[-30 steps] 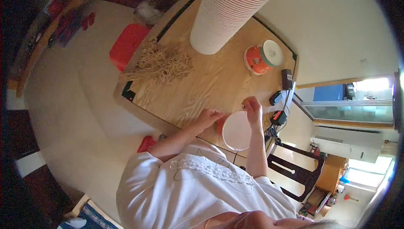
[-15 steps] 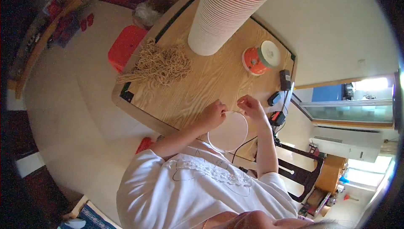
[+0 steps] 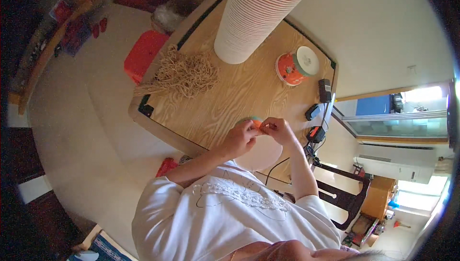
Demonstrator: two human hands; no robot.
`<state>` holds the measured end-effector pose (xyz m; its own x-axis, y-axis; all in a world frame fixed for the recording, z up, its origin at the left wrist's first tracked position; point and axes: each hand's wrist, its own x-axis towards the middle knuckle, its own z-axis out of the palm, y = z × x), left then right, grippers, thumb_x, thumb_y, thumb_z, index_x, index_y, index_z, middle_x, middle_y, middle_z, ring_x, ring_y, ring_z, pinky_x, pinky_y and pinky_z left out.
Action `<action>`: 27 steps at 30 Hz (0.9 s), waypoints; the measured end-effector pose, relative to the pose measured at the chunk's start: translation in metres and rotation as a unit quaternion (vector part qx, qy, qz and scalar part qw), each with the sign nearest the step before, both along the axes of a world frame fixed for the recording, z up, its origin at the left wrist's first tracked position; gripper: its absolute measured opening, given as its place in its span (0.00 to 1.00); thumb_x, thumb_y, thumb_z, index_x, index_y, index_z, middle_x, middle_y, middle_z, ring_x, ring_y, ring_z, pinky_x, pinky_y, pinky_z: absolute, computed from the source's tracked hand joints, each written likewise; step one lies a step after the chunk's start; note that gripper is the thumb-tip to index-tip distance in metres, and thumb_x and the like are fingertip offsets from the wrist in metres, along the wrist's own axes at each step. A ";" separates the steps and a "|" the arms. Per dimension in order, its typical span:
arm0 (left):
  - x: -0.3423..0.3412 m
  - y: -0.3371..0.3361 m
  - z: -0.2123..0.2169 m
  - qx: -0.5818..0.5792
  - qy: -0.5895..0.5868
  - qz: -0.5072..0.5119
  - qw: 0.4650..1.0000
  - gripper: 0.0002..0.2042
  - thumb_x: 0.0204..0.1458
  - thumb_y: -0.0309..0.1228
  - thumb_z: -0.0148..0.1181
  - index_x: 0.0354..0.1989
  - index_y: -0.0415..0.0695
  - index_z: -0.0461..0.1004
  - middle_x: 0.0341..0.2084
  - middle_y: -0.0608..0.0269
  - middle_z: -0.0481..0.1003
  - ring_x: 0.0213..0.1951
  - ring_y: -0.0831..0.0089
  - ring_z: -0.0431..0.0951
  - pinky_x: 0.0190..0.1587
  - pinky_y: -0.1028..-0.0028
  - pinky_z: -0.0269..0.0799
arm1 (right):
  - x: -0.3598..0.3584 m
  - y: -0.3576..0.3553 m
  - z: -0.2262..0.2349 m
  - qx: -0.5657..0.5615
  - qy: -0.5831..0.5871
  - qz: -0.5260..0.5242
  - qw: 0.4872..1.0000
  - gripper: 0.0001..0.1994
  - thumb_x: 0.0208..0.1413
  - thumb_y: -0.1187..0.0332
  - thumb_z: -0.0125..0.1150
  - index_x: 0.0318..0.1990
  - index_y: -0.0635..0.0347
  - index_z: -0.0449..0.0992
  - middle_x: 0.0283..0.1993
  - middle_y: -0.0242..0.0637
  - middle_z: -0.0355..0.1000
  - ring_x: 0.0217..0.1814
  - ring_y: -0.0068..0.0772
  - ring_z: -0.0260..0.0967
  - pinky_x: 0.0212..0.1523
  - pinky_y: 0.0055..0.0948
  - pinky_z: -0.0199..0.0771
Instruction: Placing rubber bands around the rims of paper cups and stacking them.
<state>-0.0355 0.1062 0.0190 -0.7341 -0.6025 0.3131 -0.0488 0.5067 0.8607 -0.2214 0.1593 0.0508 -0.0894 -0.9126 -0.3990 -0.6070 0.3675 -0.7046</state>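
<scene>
The orange tub (image 3: 261,154) is at lower centre of frame, white interior visible. Left hand (image 3: 242,139): clamped on the tub's rim. Right hand (image 3: 278,130): fingertips at the rim beside it; cannot tell whether they grip. Tan strands (image 3: 189,73) and a tub stack (image 3: 256,16) occupy the surface (image 3: 225,103), upper centre.

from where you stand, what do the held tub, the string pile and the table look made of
Held tub: perhaps coated card, possibly plastic; its white inside looks smooth and plain.
String pile: probably paper or plant fibre, matte, from its dull tan, crinkled strands.
Table: wood or wood-look laminate, smooth-looking, from its streaky grain.
</scene>
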 end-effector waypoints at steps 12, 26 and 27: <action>-0.025 -0.010 -0.043 0.454 -0.031 0.000 0.891 0.10 0.44 0.35 0.61 0.31 0.41 0.75 0.25 0.65 0.75 0.29 0.78 0.73 0.32 0.77 0.68 | 0.024 0.018 -0.005 -0.124 -0.165 -0.160 0.965 0.04 0.50 0.74 0.54 0.32 0.64 0.72 0.26 0.29 0.70 0.29 0.15 0.64 0.31 0.15 0.65; -0.037 -0.008 -0.038 0.549 -0.003 -0.009 0.836 0.10 0.41 0.35 0.63 0.29 0.41 0.77 0.21 0.66 0.75 0.25 0.81 0.72 0.28 0.79 0.68 | 0.009 0.023 -0.010 -0.113 -0.094 -0.160 0.976 0.03 0.49 0.75 0.54 0.31 0.64 0.72 0.28 0.33 0.71 0.31 0.21 0.66 0.34 0.21 0.67; -0.037 -0.008 -0.035 0.522 -0.026 -0.002 0.853 0.10 0.41 0.35 0.63 0.29 0.41 0.77 0.21 0.67 0.74 0.25 0.81 0.71 0.28 0.79 0.67 | 0.008 0.024 -0.013 -0.112 -0.094 -0.160 0.976 0.03 0.49 0.75 0.54 0.31 0.64 0.72 0.28 0.33 0.71 0.31 0.21 0.66 0.34 0.21 0.67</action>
<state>-0.0725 0.0982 -0.0155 -0.7332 -0.5313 -0.4244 -0.0999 -0.5332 0.8401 -0.2130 0.1831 0.0379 -0.3288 -0.9161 -0.2293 -0.3379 0.3409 -0.8773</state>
